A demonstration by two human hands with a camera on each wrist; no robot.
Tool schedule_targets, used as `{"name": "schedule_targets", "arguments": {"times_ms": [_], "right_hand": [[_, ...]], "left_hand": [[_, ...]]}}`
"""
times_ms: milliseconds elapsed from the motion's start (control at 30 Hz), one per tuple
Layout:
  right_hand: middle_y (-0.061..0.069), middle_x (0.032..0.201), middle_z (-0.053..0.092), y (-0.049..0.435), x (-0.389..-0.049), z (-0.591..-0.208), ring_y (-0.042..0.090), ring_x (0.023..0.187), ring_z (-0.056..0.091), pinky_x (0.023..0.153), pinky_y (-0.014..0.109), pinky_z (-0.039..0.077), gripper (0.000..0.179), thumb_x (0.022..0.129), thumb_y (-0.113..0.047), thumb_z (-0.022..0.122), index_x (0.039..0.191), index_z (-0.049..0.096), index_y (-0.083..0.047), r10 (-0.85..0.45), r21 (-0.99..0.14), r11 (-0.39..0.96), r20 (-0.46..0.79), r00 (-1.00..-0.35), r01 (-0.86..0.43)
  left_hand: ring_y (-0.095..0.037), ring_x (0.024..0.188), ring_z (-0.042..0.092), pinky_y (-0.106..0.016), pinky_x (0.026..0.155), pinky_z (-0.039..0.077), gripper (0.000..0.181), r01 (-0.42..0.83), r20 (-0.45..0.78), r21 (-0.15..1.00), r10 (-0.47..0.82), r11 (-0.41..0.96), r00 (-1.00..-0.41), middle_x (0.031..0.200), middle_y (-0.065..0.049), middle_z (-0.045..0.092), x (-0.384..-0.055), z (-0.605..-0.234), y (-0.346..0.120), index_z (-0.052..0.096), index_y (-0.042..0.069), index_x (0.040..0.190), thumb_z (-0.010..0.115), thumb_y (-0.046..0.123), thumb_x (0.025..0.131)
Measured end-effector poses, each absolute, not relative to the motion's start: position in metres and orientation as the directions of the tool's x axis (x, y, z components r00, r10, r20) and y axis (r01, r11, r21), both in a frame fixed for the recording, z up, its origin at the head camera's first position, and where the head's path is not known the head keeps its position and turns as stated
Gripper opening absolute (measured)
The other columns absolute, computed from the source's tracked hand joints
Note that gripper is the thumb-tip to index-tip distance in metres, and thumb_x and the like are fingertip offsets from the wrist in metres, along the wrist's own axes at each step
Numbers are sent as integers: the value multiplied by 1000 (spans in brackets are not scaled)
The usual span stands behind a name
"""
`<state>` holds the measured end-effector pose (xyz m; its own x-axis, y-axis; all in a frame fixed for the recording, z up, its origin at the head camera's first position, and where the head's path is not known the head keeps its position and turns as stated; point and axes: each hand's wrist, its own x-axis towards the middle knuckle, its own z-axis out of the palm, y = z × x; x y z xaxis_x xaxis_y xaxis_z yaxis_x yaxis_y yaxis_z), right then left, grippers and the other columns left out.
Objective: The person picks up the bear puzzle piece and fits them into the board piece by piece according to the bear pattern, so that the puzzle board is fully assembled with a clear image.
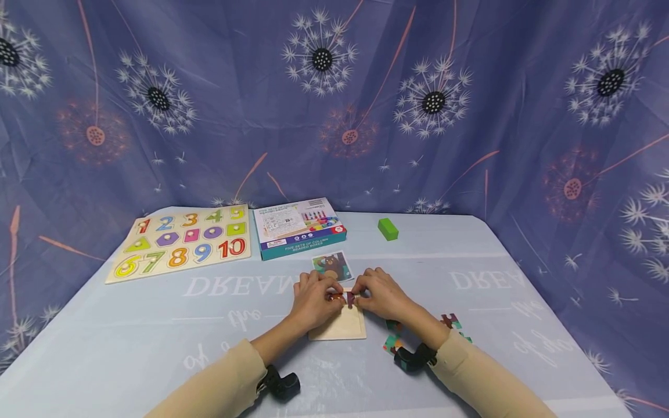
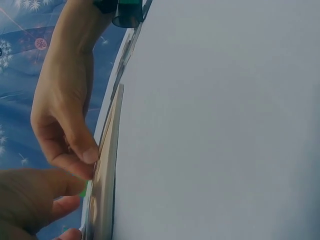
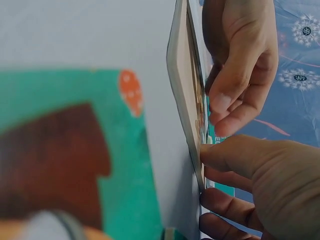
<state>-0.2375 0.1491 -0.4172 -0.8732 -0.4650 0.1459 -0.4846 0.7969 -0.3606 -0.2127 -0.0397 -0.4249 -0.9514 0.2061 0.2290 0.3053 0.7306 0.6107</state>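
A shallow wooden puzzle tray (image 1: pixel 337 332) lies on the table, with a few brown and orange jigsaw pieces in its upper part. My left hand (image 1: pixel 312 299) pinches an orange-brown puzzle piece (image 1: pixel 336 296) there with thumb and forefinger. Close beside it, my right hand (image 1: pixel 384 297) pinches a dark maroon puzzle piece (image 1: pixel 350 300) at the tray's upper right. Both hands' fingertips come down at the tray in the left wrist view and the right wrist view, partly hiding the pieces. Just beyond the tray lies a bear picture card (image 1: pixel 334 265).
Loose puzzle pieces (image 1: pixel 450 320) lie around and under my right forearm. At the back stand a wooden number board (image 1: pixel 180 239), a boxed bead set (image 1: pixel 299 227) and a green block (image 1: pixel 388 229). A dandelion-print curtain (image 1: pixel 219 116) hangs behind the table.
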Motion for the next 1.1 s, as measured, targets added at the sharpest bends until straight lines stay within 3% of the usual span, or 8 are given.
{"name": "schedule_targets", "arguments": {"times_ms": [567, 1100], "right_hand": [[-8, 83, 57, 147, -237, -416, 11, 81, 42, 77, 32, 35, 12, 74, -22, 75, 84, 70, -22, -442, -375, 808, 125, -888, -455], [-8, 83, 58, 148, -237, -417, 11, 80, 42, 77, 33, 35, 13, 73, -21, 74, 85, 70, -22, -450, -383, 797, 138, -882, -467]], "left_hand": [[-20, 96, 39, -43, 87, 31, 27, 240, 150, 661, 188, 711, -971, 101, -6, 56, -192, -420, -98, 70, 18, 98, 75, 19, 72], [-22, 102, 38, -46, 93, 28, 30, 285, 151, 650, 248, 705, -957, 108, -4, 54, -187, -428, -105, 69, 19, 101, 77, 21, 72]]}}
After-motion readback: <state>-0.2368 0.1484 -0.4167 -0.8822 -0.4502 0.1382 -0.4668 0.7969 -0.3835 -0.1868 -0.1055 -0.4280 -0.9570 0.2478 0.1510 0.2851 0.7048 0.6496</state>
